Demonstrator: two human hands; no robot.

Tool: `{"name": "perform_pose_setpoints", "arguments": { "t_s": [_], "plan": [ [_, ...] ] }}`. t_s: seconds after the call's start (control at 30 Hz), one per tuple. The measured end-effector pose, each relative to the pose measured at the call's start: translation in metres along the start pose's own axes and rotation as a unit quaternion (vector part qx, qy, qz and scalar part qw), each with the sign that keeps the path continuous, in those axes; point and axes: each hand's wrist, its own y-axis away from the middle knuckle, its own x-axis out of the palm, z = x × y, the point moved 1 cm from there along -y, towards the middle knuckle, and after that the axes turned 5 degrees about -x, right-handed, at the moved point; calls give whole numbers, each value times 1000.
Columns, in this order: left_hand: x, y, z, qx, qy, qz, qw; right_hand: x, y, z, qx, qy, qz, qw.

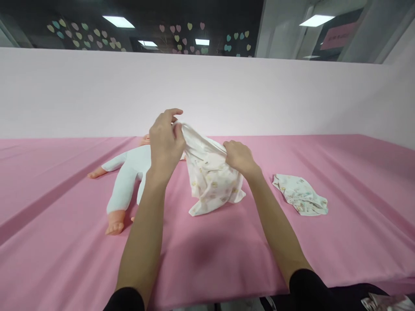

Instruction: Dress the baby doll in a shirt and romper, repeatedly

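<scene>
Since the patterned cloth (pixel 214 183) looks light, soft and limp, I judge its gathered upper edge the place to hold, and my left hand (pixel 167 142) and right hand (pixel 240 158) grip it there, apart, over the surface (pixel 207 263). Folds hide its full shape; my left arm (pixel 144 229) covers part of the doll (pixel 132 164) at left.

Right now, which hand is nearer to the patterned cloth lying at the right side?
The right hand. It grips the raised garment, left of the patterned cloth and apart from it; the left hand is farther left, holding the same garment higher up.
</scene>
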Motion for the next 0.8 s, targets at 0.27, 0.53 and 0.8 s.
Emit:
{"name": "perform_pose_setpoints", "arguments": {
  "t_s": [0.27,0.53,0.8],
  "plan": [
    [-26,-9,22,-2,-145,-77,986,-10,6,-51,34,-169,-32,985],
    [-38,-12,34,-104,-37,-79,991,-29,22,-83,22,-509,-56,859],
    [-39,-12,25,-32,-9,-55,998,-50,34,-81,43,-359,-401,842]
  ]
}}
